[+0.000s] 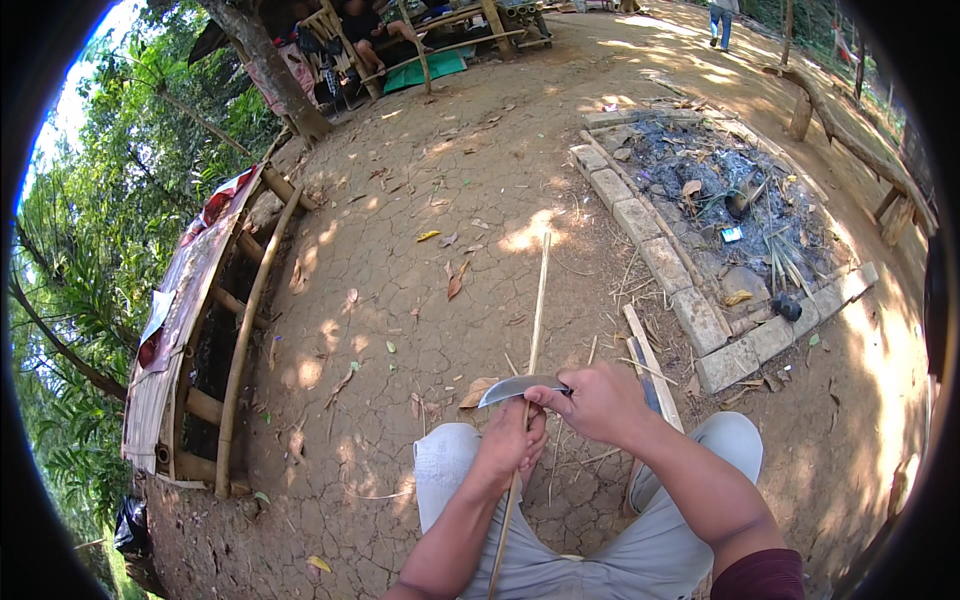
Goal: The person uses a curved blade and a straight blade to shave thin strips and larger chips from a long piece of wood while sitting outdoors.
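Note:
Between my knees, my left hand (512,438) is closed around a long thin bamboo strip (541,300). The strip runs from my lap up and away over the dirt. My right hand (598,402) grips a knife (518,387) by its handle, which the fingers mostly hide. Its curved blade points left and lies across the strip, just above my left hand. Whether the edge bites into the strip, I cannot tell. Beyond the blade a dry brown leaf (477,392) lies on the ground.
Split bamboo pieces (652,365) lie by my right knee. To the right, a brick-edged fire pit (655,250) holds ash and litter. A low bamboo bench (262,330) stands at left. People sit under a far shelter (400,40); another person (721,22) stands far right.

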A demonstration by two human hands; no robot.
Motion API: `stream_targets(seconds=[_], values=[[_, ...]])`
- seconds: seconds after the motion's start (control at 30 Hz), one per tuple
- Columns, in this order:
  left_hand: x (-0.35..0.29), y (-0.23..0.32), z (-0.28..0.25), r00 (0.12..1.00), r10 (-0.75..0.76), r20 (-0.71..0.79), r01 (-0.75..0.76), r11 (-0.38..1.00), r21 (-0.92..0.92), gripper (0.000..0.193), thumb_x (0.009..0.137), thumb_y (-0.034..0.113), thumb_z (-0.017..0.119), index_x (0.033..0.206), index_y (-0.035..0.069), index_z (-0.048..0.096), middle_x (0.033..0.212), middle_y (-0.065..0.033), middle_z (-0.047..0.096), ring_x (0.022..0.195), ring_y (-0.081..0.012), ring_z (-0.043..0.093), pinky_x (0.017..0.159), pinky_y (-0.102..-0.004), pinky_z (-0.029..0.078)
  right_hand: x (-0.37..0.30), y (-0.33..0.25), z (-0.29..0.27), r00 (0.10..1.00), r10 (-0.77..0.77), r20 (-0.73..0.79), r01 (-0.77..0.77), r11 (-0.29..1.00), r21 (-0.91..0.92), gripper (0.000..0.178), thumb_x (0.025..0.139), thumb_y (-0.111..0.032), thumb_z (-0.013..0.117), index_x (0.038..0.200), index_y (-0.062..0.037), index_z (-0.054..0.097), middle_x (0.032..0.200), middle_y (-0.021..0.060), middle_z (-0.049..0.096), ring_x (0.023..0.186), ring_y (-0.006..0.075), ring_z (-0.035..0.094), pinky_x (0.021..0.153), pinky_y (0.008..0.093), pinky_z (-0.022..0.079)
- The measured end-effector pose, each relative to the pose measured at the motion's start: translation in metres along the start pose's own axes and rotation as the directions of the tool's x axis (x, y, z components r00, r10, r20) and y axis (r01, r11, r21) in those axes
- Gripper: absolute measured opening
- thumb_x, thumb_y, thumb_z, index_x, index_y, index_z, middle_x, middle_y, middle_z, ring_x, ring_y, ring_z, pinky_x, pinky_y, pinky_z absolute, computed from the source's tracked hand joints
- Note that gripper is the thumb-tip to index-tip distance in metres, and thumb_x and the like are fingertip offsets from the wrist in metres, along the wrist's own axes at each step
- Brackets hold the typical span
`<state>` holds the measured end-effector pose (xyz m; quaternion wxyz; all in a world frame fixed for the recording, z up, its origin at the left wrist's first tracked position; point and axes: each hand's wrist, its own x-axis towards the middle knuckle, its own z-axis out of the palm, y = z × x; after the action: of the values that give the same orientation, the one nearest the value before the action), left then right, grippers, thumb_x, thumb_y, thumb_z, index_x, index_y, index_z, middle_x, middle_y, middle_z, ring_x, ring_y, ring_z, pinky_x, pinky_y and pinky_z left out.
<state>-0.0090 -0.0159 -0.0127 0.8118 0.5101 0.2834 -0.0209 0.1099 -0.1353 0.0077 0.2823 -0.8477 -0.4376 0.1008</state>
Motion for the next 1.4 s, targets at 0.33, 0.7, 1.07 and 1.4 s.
stream_targets(seconds=[0.33, 0.7, 1.07, 1.4], values=[[0.001, -0.004, 0.002, 0.999, 0.041, 0.008, -0.041, 0.999, 0.030, 0.047, 0.107, 0.052, 0.024, 0.083, 0.013, 0.035, 0.052, 0.0033, 0.030, 0.034, -0.0077, 0.026, 0.031, -0.0238, 0.025, 0.037, 0.027, -0.009, 0.975, 0.126, -0.185, -0.148, 0.983, -0.108, 0.080, 0.085, -0.080, 0.042, 0.066, -0.0064, 0.069, 0.057, 0.0174, 0.060, 0.060, 0.0384, 0.064, 0.053, 0.0476, 0.049], [0.005, -0.001, 0.008, 0.998, 0.006, 0.064, -0.003, 0.999, -0.043, 0.048, 0.107, 0.052, 0.022, 0.083, 0.013, 0.035, 0.053, 0.0040, 0.030, 0.034, -0.0069, 0.025, 0.031, -0.0232, 0.024, 0.067, 0.049, -0.026, 0.926, 0.217, -0.310, -0.268, 0.954, -0.132, 0.083, 0.081, -0.083, 0.044, 0.064, -0.0048, 0.065, 0.058, 0.0170, 0.060, 0.059, 0.0390, 0.064, 0.053, 0.0479, 0.048], [0.005, -0.001, 0.009, 0.995, -0.021, 0.101, 0.025, 0.999, -0.042, 0.049, 0.106, 0.055, 0.025, 0.083, 0.013, 0.036, 0.054, 0.0038, 0.030, 0.036, -0.0078, 0.027, 0.032, -0.0248, 0.025, 0.084, 0.076, -0.035, 0.937, 0.029, -0.348, -0.140, 0.945, -0.297, 0.089, 0.078, -0.088, 0.037, 0.066, -0.0061, 0.069, 0.059, 0.0156, 0.063, 0.058, 0.0331, 0.067, 0.051, 0.0446, 0.052], [-0.003, 0.002, 0.016, 0.997, -0.016, 0.073, 0.019, 0.999, -0.042, 0.046, 0.107, 0.050, 0.021, 0.083, 0.014, 0.035, 0.051, 0.0042, 0.028, 0.033, -0.0067, 0.024, 0.030, -0.0226, 0.023, 0.089, 0.096, -0.032, 0.904, -0.048, -0.424, -0.134, 0.911, -0.390, 0.090, 0.079, -0.088, 0.035, 0.069, -0.0067, 0.072, 0.059, 0.0167, 0.065, 0.058, 0.0337, 0.069, 0.051, 0.0440, 0.054]])
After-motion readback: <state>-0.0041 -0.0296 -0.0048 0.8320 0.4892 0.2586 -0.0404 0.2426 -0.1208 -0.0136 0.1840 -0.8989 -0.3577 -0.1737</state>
